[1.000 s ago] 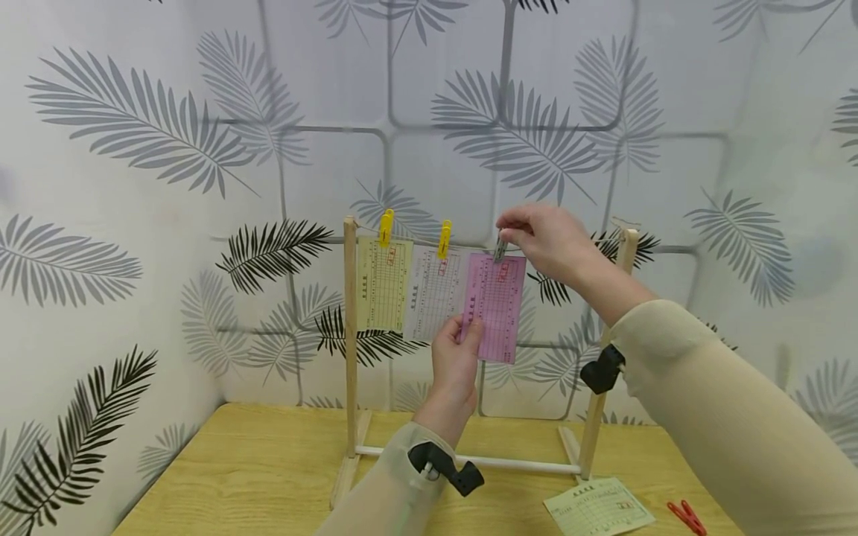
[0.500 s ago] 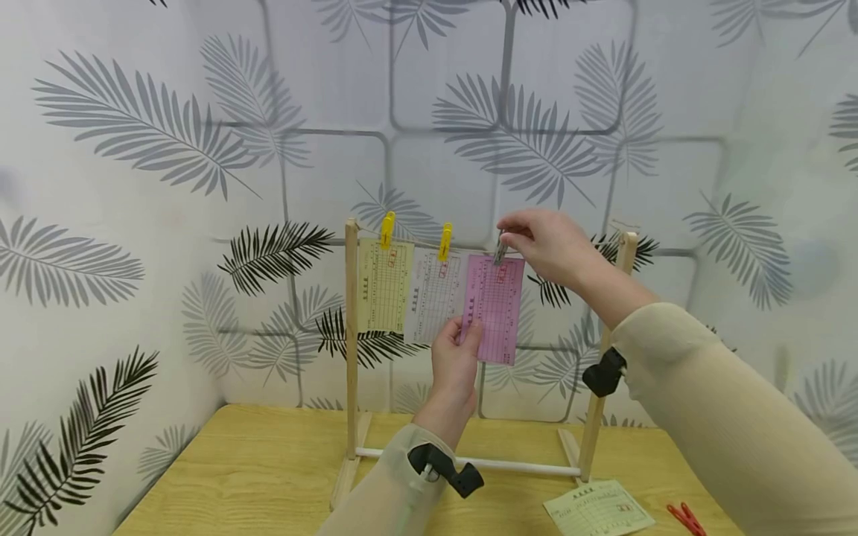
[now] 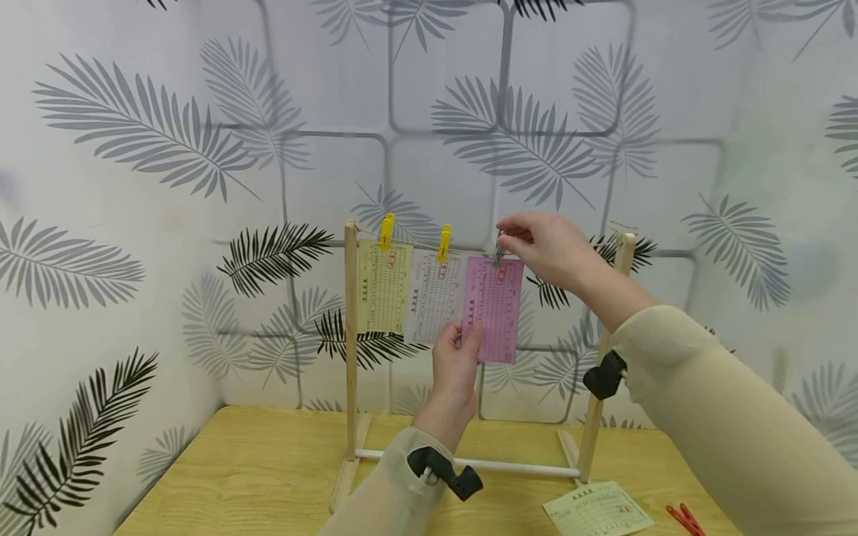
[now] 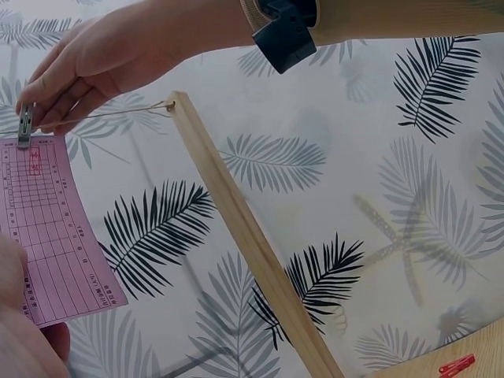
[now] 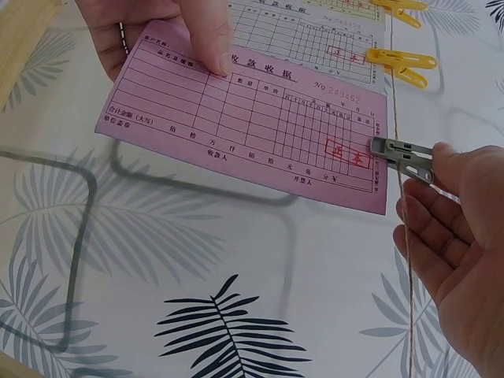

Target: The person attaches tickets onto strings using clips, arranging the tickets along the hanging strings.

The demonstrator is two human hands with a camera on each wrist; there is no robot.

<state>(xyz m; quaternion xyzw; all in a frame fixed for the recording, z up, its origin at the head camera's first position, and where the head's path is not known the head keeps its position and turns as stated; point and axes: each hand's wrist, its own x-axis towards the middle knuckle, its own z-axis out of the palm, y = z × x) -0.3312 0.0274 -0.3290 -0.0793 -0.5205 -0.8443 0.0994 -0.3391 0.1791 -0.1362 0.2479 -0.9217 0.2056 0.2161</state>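
A pink receipt slip point(image 3: 494, 313) hangs at the string point(image 5: 407, 276), its top edge in the bite of a grey clothespin point(image 5: 403, 155). My right hand point(image 3: 551, 246) pinches that clothespin between thumb and fingers, at the level of the string. Lower down, my left hand point(image 3: 457, 365) holds the slip's lower left side, thumb in front and fingers behind. To the left, a white slip point(image 3: 432, 298) and a yellow slip point(image 3: 385, 286) hang from yellow clothespins point(image 3: 445, 243). The white slip's lower corner is partly behind my left hand.
The string runs between two posts of a wooden frame point(image 3: 351, 335) standing on the wooden table point(image 3: 255, 469). A pale green slip point(image 3: 599, 510) lies at the frame's right foot. Beside it is a red clothespin point(image 3: 685, 519). A leaf-patterned wall rises behind.
Both hands stay nearly in place on the clothespin and the pink slip. The view has shifted very slightly; nothing has been let go.
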